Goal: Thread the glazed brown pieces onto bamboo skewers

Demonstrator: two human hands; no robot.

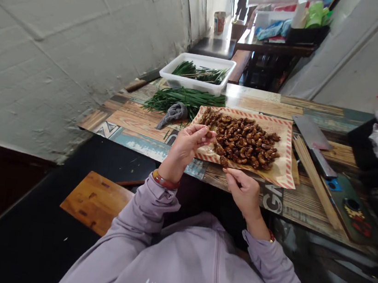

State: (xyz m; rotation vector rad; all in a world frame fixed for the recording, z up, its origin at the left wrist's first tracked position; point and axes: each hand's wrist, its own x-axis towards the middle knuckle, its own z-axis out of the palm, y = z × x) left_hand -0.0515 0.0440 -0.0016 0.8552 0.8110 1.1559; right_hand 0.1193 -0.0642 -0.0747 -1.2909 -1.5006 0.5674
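My left hand (186, 146) is closed, pinching a small brown piece at the near left edge of a paper-lined tray. My right hand (243, 192) is closed on the lower end of a thin bamboo skewer, which slants up toward the left hand. A glossy brown piece (224, 161) sits on the skewer just above the right fingertips. Behind both hands, the red-striped paper (285, 166) bears a heap of glossy brown, insect-like pieces (246, 142). Their exact kind cannot be made out.
Green chives (189, 99) and a grey cloth (173, 115) lie left of the paper. A white tub (196, 85) holds more greens with sticks. To the right are loose skewers (314, 181), a cleaver (310, 132) and a phone (356, 214). A wall (66, 42) borders the left.
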